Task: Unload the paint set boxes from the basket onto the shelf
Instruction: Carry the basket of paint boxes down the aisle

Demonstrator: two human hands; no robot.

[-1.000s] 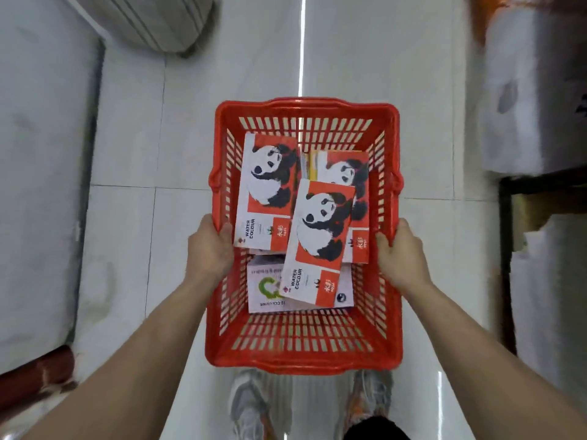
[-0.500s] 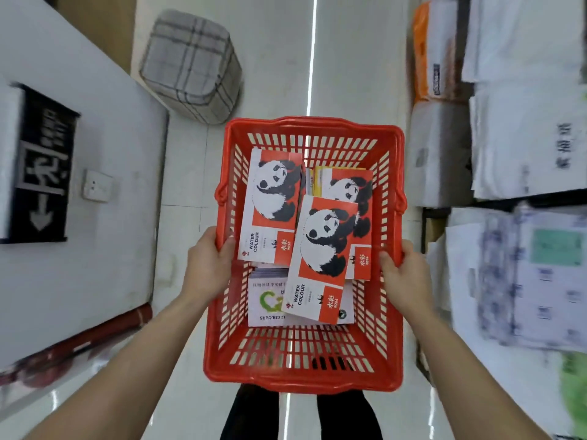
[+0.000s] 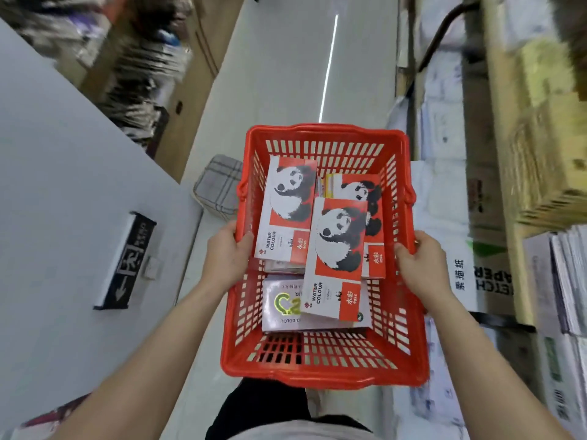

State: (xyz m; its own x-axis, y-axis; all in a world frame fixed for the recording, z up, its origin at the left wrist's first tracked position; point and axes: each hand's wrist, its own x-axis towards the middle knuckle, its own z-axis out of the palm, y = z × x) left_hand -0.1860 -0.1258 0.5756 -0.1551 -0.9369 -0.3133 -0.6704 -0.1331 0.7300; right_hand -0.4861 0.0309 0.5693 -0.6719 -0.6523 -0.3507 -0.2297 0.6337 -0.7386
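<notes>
I hold a red plastic basket (image 3: 324,369) out in front of my body, above the floor. My left hand (image 3: 227,249) grips its left rim and my right hand (image 3: 422,265) grips its right rim. Inside lie several paint set boxes: a panda water colour box (image 3: 287,211) at the left, another panda box (image 3: 338,255) on top in the middle, and a third (image 3: 362,188) partly hidden behind it. A pale box with a green logo (image 3: 281,304) lies under them. The shelf (image 3: 508,160) runs along my right side.
A white wall with a black arrow sign (image 3: 127,262) is on the left. A checked grey stool (image 3: 219,185) stands on the floor ahead of the basket. Stacked paper packs and cardboard boxes (image 3: 546,166) fill the right shelving. The tiled aisle (image 3: 295,77) runs ahead.
My view has tilted up from the floor to the aisle ahead; shelves on both sides have come into sight. Both hands keep their grip on the basket, and the boxes have not shifted.
</notes>
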